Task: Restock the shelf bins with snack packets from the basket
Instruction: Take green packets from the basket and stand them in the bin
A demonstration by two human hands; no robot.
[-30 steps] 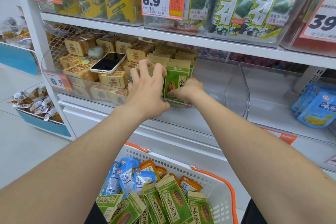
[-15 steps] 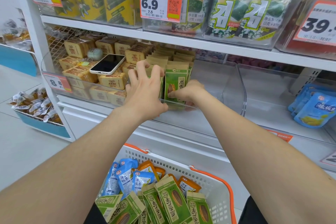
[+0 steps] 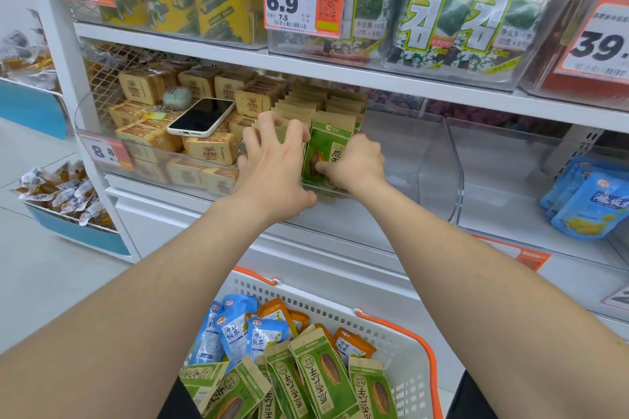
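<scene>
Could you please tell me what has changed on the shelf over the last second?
Nothing visibly moved. The left hand still curls over the tops of the green sunflower-seed packets in the clear plastic shelf bin, and the right hand still holds the front one. The white phone and white plastic basket stay put.

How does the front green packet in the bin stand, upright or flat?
Upright: the green packet faces forward, top edge uppermost, right hand holding it.

One head-worn view, facing forward and down. Close to the shelf (image 3: 340,73); basket (image 3: 340,304) seemingly directly below.
</scene>
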